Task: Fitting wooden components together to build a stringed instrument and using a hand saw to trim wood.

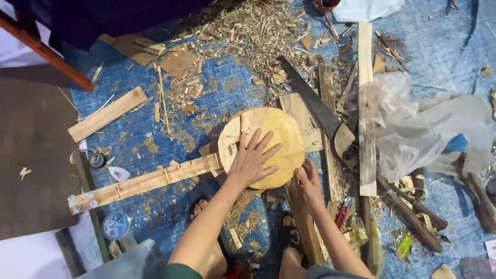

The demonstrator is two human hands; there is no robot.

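Blue tarp floor (444, 46), scattered shavings (248, 26)

A blue woven tarp (227, 93) covers the floor. On it lie pale wood shavings (258, 31) at top centre, a flat wooden plank (107, 113) upper left, and a dark-bladed handsaw (315, 106) centre right.

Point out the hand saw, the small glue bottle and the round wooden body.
hand saw (310, 98), head view, middle of the blade.
small glue bottle (119, 174), head view, its white body.
round wooden body (281, 132), head view, bare top face.

Single head-mounted view looks steeply down from above me, fairly close, over my forearms onto the blue tarp floor (444, 46).
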